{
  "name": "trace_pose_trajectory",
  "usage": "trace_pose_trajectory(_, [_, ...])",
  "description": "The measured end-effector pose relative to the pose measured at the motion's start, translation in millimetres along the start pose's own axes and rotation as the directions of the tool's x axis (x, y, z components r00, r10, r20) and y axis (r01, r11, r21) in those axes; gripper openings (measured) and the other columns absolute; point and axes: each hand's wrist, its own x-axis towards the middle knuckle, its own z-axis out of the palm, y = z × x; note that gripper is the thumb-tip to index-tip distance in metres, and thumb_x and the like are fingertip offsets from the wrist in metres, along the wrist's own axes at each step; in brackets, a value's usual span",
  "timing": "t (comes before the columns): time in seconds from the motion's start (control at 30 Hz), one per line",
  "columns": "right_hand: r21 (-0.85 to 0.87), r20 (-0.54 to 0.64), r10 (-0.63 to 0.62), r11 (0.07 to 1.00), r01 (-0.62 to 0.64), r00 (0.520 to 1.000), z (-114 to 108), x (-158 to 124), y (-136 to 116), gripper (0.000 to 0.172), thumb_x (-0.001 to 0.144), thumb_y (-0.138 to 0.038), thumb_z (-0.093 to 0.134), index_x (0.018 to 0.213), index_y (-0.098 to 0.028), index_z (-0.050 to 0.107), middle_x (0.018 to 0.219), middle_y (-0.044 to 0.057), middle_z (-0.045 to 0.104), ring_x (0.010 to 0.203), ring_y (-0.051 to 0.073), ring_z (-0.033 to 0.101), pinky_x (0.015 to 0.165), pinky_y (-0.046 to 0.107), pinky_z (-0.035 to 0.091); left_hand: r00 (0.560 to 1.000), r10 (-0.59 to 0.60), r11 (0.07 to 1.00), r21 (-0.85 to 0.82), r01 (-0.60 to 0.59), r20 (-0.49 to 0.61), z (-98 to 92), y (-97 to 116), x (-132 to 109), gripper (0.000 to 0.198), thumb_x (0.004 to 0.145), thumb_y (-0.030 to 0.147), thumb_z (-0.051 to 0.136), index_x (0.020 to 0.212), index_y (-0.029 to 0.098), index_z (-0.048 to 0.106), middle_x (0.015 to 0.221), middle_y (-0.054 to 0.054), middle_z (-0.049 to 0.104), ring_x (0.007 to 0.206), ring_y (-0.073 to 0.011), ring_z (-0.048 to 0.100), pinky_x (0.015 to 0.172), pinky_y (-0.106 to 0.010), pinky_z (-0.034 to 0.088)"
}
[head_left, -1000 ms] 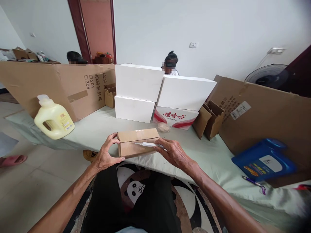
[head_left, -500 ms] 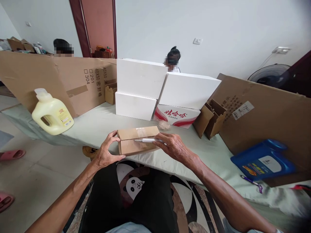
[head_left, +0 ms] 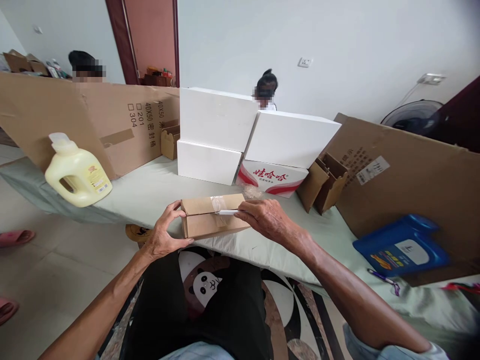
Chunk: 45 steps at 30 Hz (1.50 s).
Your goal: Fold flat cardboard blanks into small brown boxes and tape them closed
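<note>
A small brown cardboard box (head_left: 210, 226) lies at the near edge of the cloth-covered table, with a strip of clear tape (head_left: 217, 204) over the middle of its top seam. Thumb and fingers of my left hand (head_left: 167, 231) grip the box's left end. My right hand (head_left: 264, 218) is closed around a white utility knife (head_left: 227, 212), which points left along the seam. The knife's tip is at the tape; I cannot make out the blade, which seems hidden in the seam. A crumpled clear plastic clump (head_left: 252, 192) lies just behind the box.
White boxes (head_left: 215, 117) are stacked behind, one with red print. A yellow detergent jug (head_left: 78, 172) stands left, a blue jug (head_left: 403, 245) lies right near a purple pen-like item (head_left: 384, 281). Large cardboard panels (head_left: 123, 125) flank the table. Two people's heads show beyond.
My right hand has moved slightly up and the knife's tip has gone from the box's front face to the taped seam. The left hand keeps its grip.
</note>
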Motion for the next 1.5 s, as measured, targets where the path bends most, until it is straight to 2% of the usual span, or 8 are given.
trace_pose_trajectory(0.27, [-0.226,0.115,-0.017,0.973,0.043,0.993,-15.3,31.3,-15.0,0.051,0.118,-0.049,0.046,0.084,-0.019,0.07,0.076,0.005,0.068,0.06,0.014,0.04,0.064,0.035,0.019,0.999,0.035,0.999,-0.01,-0.035,-0.017,1.7,-6.2,1.1,0.06,0.075,0.036,0.094,0.128,0.025,0.066,0.167,-0.019,0.051,0.157,-0.04,0.052,0.128,-0.059,0.046])
trace_pose_trajectory(0.6, [-0.315,0.154,-0.068,0.942,0.114,0.986,-30.8,59.2,-39.7,0.034,0.112,-0.031,0.066,0.082,-0.014,0.072,0.073,0.009,0.065,0.079,0.022,0.063,0.078,0.036,0.037,1.0,0.009,1.0,-0.027,-0.009,-0.016,-0.1,-15.0,2.7,0.058,0.075,0.037,0.093,0.125,0.024,0.065,0.164,-0.019,0.053,0.154,-0.0393,0.054,0.123,-0.057,0.051])
trace_pose_trajectory(0.93, [-0.405,0.277,-0.015,0.905,0.131,0.961,-42.6,65.0,-48.1,0.033,0.116,-0.028,0.058,0.092,-0.012,0.075,0.075,0.01,0.069,0.08,0.022,0.066,0.077,0.036,0.04,1.0,0.011,1.0,-0.01,-0.011,0.001,-2.7,-14.3,5.4,0.056,0.077,0.036,0.091,0.124,0.023,0.064,0.164,-0.02,0.054,0.15,-0.0372,0.058,0.115,-0.051,0.057])
trace_pose_trajectory(1.07, [-0.378,0.283,0.024,0.922,0.088,0.959,-41.8,59.9,-25.4,0.037,0.115,-0.033,0.059,0.088,-0.014,0.075,0.074,0.009,0.068,0.074,0.02,0.062,0.073,0.035,0.037,0.999,0.029,0.999,0.021,-0.028,-0.02,-4.6,-16.1,5.8,0.055,0.076,0.036,0.091,0.122,0.023,0.064,0.161,-0.019,0.057,0.147,-0.0366,0.061,0.113,-0.049,0.059])
trace_pose_trajectory(1.23, [-0.098,0.127,0.101,0.991,-0.088,0.987,-49.0,23.6,44.9,0.036,0.108,-0.041,0.066,0.081,-0.018,0.075,0.073,0.005,0.069,0.068,0.017,0.057,0.069,0.032,0.033,1.0,0.024,0.998,0.062,-0.023,-0.012,-5.4,-13.8,7.0,0.057,0.076,0.038,0.089,0.125,0.023,0.063,0.158,-0.017,0.059,0.142,-0.0351,0.065,0.113,-0.048,0.061])
trace_pose_trajectory(1.33, [0.208,-0.133,0.159,0.97,-0.129,0.978,-29.3,-15.2,75.2,0.042,0.111,-0.053,0.056,0.095,-0.02,0.076,0.082,0.003,0.072,0.071,0.016,0.058,0.07,0.03,0.038,1.0,0.026,0.997,0.068,-0.026,0.001,-5.1,-10.5,7.5,0.058,0.078,0.039,0.088,0.128,0.024,0.063,0.158,-0.015,0.059,0.146,-0.0353,0.062,0.112,-0.047,0.061])
trace_pose_trajectory(1.4, [0.301,-0.271,0.312,0.926,-0.227,0.911,6.7,-47.9,87.5,0.05,0.111,-0.061,0.051,0.095,-0.019,0.073,0.082,0.004,0.07,0.073,0.017,0.057,0.07,0.029,0.04,1.0,0.022,0.997,0.069,-0.022,0.005,-5.6,-9.9,7.2,0.059,0.079,0.04,0.087,0.131,0.025,0.063,0.159,-0.015,0.057,0.149,-0.0361,0.059,0.111,-0.047,0.062])
trace_pose_trajectory(1.5, [0.226,-0.281,0.552,0.833,-0.504,0.785,81.6,-102.2,100.4,0.056,0.109,-0.067,0.042,0.084,-0.022,0.064,0.07,0.003,0.063,0.065,0.019,0.053,0.065,0.032,0.038,0.999,0.006,0.997,0.083,-0.009,0.036,-7.9,-11.1,7.2,0.06,0.082,0.041,0.086,0.135,0.027,0.063,0.162,-0.016,0.054,0.151,-0.0376,0.058,0.109,-0.048,0.063])
